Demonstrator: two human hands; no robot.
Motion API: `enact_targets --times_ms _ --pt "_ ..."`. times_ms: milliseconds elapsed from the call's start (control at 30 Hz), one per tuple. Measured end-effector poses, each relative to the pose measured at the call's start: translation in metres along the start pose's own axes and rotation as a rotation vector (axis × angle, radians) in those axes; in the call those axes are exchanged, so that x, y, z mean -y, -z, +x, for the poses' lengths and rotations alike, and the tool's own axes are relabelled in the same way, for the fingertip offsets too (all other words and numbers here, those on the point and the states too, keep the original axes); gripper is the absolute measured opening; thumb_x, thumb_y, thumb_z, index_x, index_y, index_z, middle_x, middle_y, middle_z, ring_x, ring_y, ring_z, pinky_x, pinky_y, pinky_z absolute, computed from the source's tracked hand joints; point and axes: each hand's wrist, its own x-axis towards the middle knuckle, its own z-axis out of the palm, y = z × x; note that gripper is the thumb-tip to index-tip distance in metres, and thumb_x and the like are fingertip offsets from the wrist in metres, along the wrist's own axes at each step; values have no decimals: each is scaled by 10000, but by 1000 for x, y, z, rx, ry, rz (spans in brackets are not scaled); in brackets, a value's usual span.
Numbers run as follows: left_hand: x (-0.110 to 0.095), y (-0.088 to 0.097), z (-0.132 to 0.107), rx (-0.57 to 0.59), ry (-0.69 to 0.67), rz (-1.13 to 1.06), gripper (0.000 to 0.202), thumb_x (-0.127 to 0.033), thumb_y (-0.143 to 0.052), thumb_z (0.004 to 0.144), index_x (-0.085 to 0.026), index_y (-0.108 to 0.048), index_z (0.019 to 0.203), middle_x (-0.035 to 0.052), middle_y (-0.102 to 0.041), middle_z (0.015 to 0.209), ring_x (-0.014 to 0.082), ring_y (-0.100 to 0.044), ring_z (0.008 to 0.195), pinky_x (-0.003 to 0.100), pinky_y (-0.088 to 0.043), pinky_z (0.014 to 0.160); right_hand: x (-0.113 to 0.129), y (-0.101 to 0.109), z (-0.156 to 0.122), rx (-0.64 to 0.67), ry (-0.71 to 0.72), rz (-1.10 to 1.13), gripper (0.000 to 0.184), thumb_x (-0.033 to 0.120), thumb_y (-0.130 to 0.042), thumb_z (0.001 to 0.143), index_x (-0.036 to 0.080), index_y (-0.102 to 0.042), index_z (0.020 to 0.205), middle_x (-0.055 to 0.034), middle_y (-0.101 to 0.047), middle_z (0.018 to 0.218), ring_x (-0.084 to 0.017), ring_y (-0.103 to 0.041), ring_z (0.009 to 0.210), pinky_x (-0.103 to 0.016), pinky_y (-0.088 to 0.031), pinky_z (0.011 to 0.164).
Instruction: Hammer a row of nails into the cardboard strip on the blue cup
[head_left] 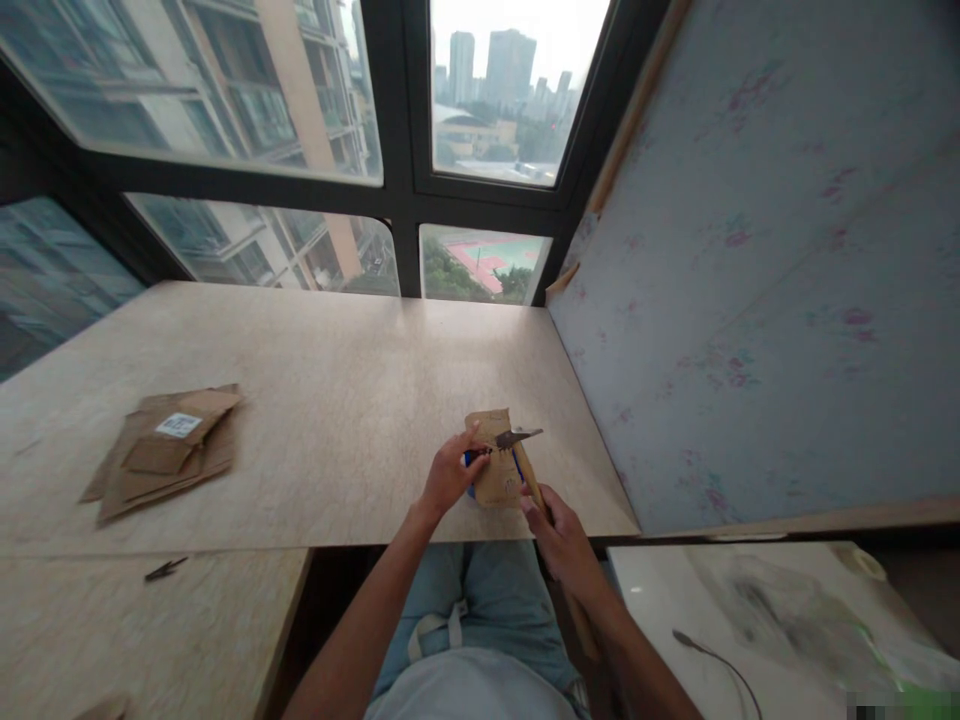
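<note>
My right hand [556,525] is wrapped round the wooden handle of a hammer [531,475]. The hammer's dark metal head lies over a small piece of brown cardboard [496,487] on the tabletop [337,420]. At the cardboard's left side, the fingers of my left hand [450,470] are closed in a pinch. Something small and dark shows by these fingertips, close to the hammer head, but its kind is unclear. Bits of blue [471,485] peek out at the cardboard's edges, mostly covered.
Flattened brown paper packets [169,455], one with a white label, lie stacked at the left. A small black object [165,570] sits on the lower surface. A flower-patterned panel [750,300] bounds the right, windows the back. A cable [712,655] crosses the white surface at lower right.
</note>
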Motion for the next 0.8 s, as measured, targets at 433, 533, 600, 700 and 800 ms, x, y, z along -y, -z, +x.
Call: enact_targets --times_ms 433,533,600,700,800 --pt "0 16 -8 107 -30 249 955 -542 -792 691 -223 -353 1477 197 -414 1507 356 -308 1440 569 -303 1127 3 0 -5 -21 -22 38 442 553 -446 939 169 -598 1099 32 -515 699 -167 -481 638 -260 -396 614" --pt "1 10 -10 157 -24 275 949 -566 -774 698 -233 -353 1480 203 -380 1532 378 -246 1464 610 -280 1119 9 0 -4 -4 -8 19 453 565 -439 936 172 -608 1086 20 -546 716 -173 -498 641 -263 -408 612" --pt "-1 9 -11 161 -12 279 914 -568 -755 720 -235 -361 1475 204 -369 1539 378 -240 1466 615 -274 1118 12 0 -4 11 9 12 462 566 -444 933 169 -614 1100 15 -564 723 -172 -506 638 -261 -411 604" --pt "-5 13 -14 107 11 280 819 -546 -712 779 -230 -381 1458 195 -363 1544 354 -247 1468 582 -284 1129 13 -1 -5 18 32 27 452 547 -461 935 161 -618 1111 -3 -604 779 -173 -537 678 -261 -431 640" --pt "-5 31 -26 4 42 282 703 -498 -662 840 -230 -402 1434 173 -371 1542 311 -278 1463 536 -310 1136 10 -3 -8 -4 29 45 446 551 -492 922 160 -621 1095 -15 -625 827 -170 -550 702 -263 -446 665"
